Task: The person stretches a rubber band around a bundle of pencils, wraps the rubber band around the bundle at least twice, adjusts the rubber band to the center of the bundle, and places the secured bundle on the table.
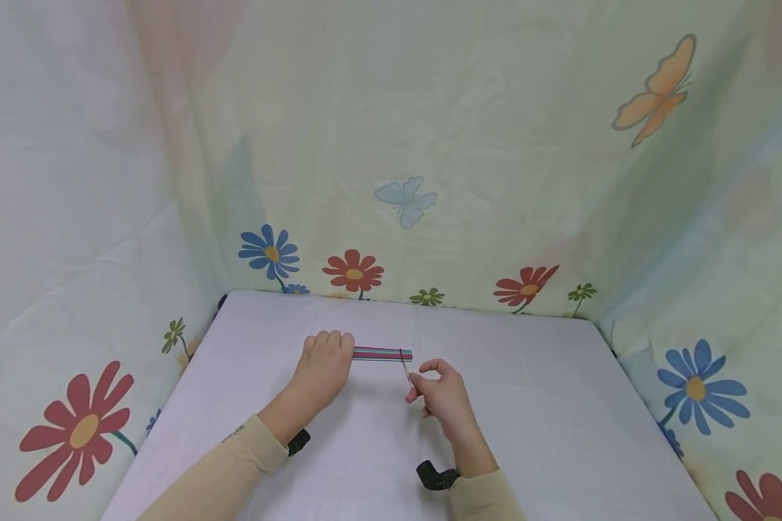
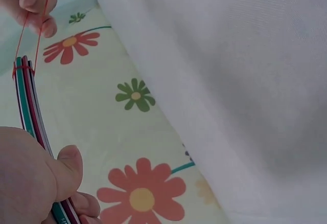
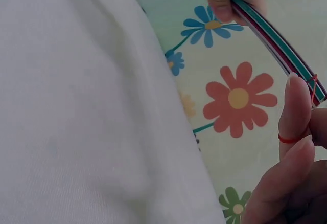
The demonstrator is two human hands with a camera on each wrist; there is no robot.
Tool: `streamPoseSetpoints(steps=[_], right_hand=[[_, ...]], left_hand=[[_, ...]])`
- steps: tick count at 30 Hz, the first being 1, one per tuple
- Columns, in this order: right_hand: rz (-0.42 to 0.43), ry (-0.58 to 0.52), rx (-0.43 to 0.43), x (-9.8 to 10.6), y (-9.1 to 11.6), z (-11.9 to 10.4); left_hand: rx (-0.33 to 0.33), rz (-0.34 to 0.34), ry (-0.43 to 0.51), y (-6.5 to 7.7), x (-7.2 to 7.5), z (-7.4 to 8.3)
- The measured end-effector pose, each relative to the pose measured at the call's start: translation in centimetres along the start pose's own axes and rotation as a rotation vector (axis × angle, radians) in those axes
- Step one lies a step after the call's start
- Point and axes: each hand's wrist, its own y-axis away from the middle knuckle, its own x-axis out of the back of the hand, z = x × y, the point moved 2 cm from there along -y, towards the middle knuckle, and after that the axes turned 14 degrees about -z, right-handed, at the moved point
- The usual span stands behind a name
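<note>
My left hand (image 1: 324, 365) grips a bundle of slim pencils (image 1: 379, 354) in green, dark red and grey, held level above the table in the head view. A thin red rubber band (image 3: 288, 140) circles the bundle's free end. From there it stretches to my right hand (image 1: 448, 399), which holds it pulled away from the pencils. In the right wrist view the band wraps one digit of that hand. The left wrist view shows two taut strands running from the pencil tips (image 2: 24, 63) to the right fingers. My left palm hides the bundle's other end.
A white cloth covers the table (image 1: 547, 420). Around it hangs a curtain (image 1: 482, 145) printed with flowers and butterflies, close behind the table's back edge. A black wrist camera mount (image 1: 436, 475) shows under the right wrist.
</note>
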Motion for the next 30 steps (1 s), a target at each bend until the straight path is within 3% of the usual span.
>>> streamPoseSetpoints(steps=[5, 8, 11, 16, 19, 21, 24, 30], right_hand=[[0.006, 0.055, 0.039, -0.6, 0.1, -0.1], [-0.043, 0.027, 0.094, -1.0, 0.2, 0.2], [-0.119, -0.031, 0.201, -1.3, 0.3, 0.9], [-0.328, -0.32, 0.497, -2.2, 0.3, 2.3], [-0.402, -0.537, 0.586, -3.2, 0.3, 2.6], [-0.4, -0.671, 0.588, -4.0, 0.5, 2.5], [-0.348, -0.853, 0.525, -5.4, 0.9, 2.1], [-0.134, -1.131, 0.372, -7.2, 1.2, 1.1]], left_hand=[[0.03, 0.009, 0.012, 0.0, 0.3, -0.1], [0.047, 0.017, 0.018, -0.1, 0.3, -0.2], [0.061, 0.017, 0.031, -0.3, 0.3, -0.3], [0.085, 0.004, 0.071, -0.5, 0.1, 0.0], [0.095, -0.017, 0.093, -0.7, 0.2, 0.3], [0.099, -0.025, 0.104, -0.8, 0.3, 0.5], [0.109, -0.021, 0.11, -0.9, 0.4, 0.9], [0.129, 0.013, 0.079, -1.1, 0.2, 1.5]])
